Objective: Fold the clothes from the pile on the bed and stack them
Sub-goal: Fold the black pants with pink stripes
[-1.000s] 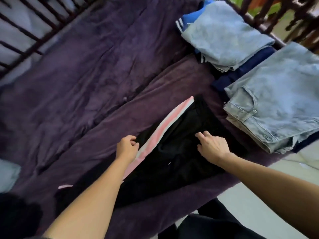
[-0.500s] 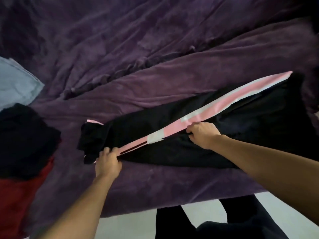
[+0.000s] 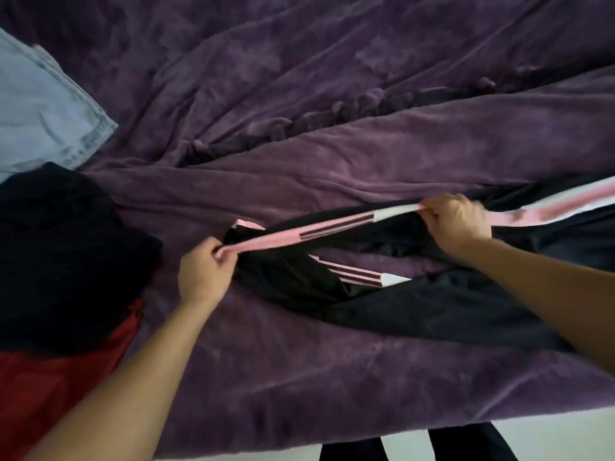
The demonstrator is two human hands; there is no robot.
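Black track pants (image 3: 432, 304) with a pink and white side stripe lie stretched across the purple blanket (image 3: 332, 94) on the bed. My left hand (image 3: 203, 271) pinches the cuff end of the upper leg at its pink stripe. My right hand (image 3: 456, 224) grips the same leg farther along, at the white part of the stripe. That upper leg is raised off the lower leg, whose stripe shows underneath. The pile of unfolded clothes sits at the left: a black garment (image 3: 60, 254), a red one (image 3: 50, 390) and pale blue denim (image 3: 36, 111).
The bed's near edge runs along the bottom, with pale floor (image 3: 549, 440) and my dark trouser legs (image 3: 466, 444) below it. A deep crease in the blanket crosses the middle of the bed.
My view swung left, away from the folded stacks toward the pile. Both hands moved left along the stripe, took hold of the upper leg and lifted it off the lower one.
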